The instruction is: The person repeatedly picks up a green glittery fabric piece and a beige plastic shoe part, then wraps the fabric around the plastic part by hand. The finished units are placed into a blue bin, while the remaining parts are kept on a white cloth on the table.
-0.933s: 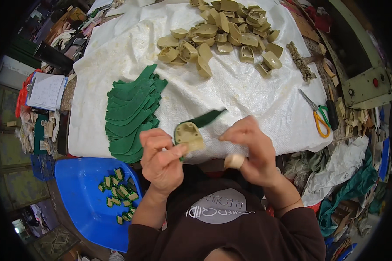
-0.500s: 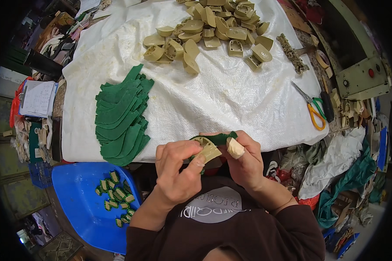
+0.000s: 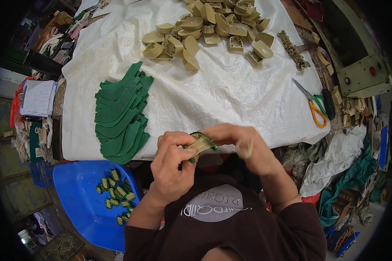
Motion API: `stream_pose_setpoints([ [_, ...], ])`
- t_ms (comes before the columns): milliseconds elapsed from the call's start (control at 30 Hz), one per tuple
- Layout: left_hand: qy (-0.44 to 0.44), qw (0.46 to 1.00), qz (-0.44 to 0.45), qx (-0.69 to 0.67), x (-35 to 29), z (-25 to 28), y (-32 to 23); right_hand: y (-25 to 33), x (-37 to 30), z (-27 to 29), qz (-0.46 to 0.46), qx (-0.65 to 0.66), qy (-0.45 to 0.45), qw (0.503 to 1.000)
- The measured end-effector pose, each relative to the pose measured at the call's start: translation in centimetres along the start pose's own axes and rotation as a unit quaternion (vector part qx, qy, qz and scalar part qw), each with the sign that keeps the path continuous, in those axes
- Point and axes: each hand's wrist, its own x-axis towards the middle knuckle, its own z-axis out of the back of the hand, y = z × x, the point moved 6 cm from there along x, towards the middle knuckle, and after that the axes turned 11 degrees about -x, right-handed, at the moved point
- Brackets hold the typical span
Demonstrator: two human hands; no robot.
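Blue basin (image 3: 74,204): bunch of green-edged pieces (image 3: 130,196), too jumbled to count
Green strips (image 3: 122,113): one fanned stack, overlapped so no exact count
Left hand (image 3: 174,167): grip closed on the tan piece
Tan piece (image 3: 200,145): just one, between the hands by the tabletop (image 3: 226,95) near edge, long axis roughly lower left to upper right, green edging round it
Tan heap (image 3: 237,29): dozens, pointing every which way
Right hand (image 3: 244,148): blurry, fingertips hidden, can't tell its grip
Scissors (image 3: 312,104): one pair, blades up-left
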Motion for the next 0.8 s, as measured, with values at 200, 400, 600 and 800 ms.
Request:
stream_pose_setpoints([
  [200, 0.070, 0.992, -0.026, -0.100, -0.4, -1.2, -0.3, -0.8, 0.7, 0.2, -0.054, 0.152, 0.082, 0.983],
  [400, 0.072, 0.996, -0.055, -0.027, -0.1, -1.4, 0.0, -1.2, 1.1, 0.1, -0.032, 0.065, 0.069, 0.995],
  [600, -0.081, 0.964, 0.132, -0.214, -1.1, -0.6, 2.4, -1.6, 1.4, -0.1, 0.051, 0.115, -0.044, 0.991],
  [800, -0.116, 0.944, 0.165, -0.262, -1.5, -1.7, 2.9, 1.6, 1.4, 0.1, 0.207, -0.195, -0.123, 0.951],
])
